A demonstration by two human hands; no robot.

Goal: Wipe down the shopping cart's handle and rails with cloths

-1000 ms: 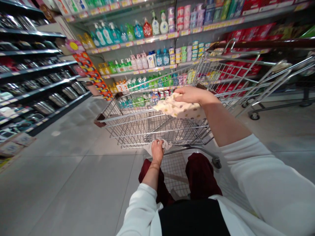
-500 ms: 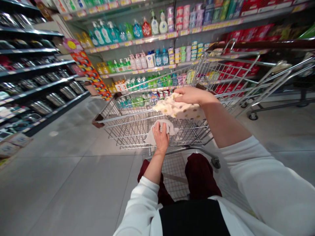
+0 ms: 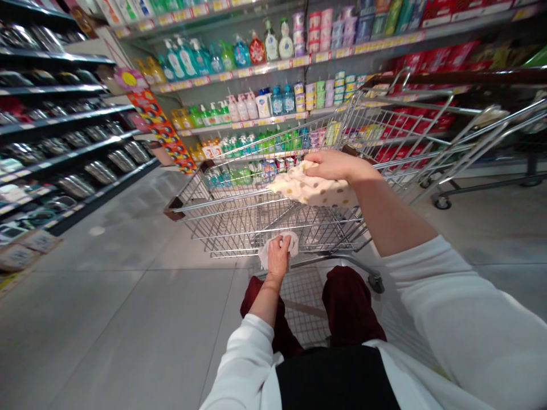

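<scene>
My left hand [image 3: 278, 255] is closed on a white cloth [image 3: 265, 251] at the lower part of the near side of a wire shopping cart [image 3: 231, 228]. Part of this cloth is covered by the fingers. Higher and to the right, my right hand [image 3: 335, 165] grips a cream cloth with brown and mustard dots [image 3: 325, 193] at the cart's upper rail. The dotted cloth drapes over the near rail, and its top is bunched under my fingers. Bare wire mesh shows inside the basket between the two hands.
Behind the cart, a shelf unit [image 3: 256, 71] carries pump bottles and stacked tubs. Another cart's caster [image 3: 441, 203] stands at the right. Metal pots [image 3: 99, 171] line the left shelves. Grey floor tiles [image 3: 102, 319] stretch along the left; my knees are close to the cart.
My left hand has moved down the cart's side with the white cloth, which is now more bunched. My right hand and the dotted cloth stay nearly in place.
</scene>
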